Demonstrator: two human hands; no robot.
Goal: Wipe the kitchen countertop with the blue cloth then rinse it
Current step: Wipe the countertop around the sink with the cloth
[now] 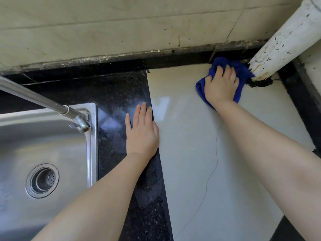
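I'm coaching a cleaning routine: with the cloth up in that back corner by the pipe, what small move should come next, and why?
Probably drag the blue cloth back toward the front edge. The right hand presses it at the back corner beside the white pipe, and the pale countertop stretches forward from there.

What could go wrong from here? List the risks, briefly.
1. The blue cloth, gripped by the right hand, is pushed against the base of the white pipe; it may pick up the black, crumbling sealant there and smear it over the pale tile.
2. The left hand rests flat on the glossy dark counter; if that surface is wet, it could slip.
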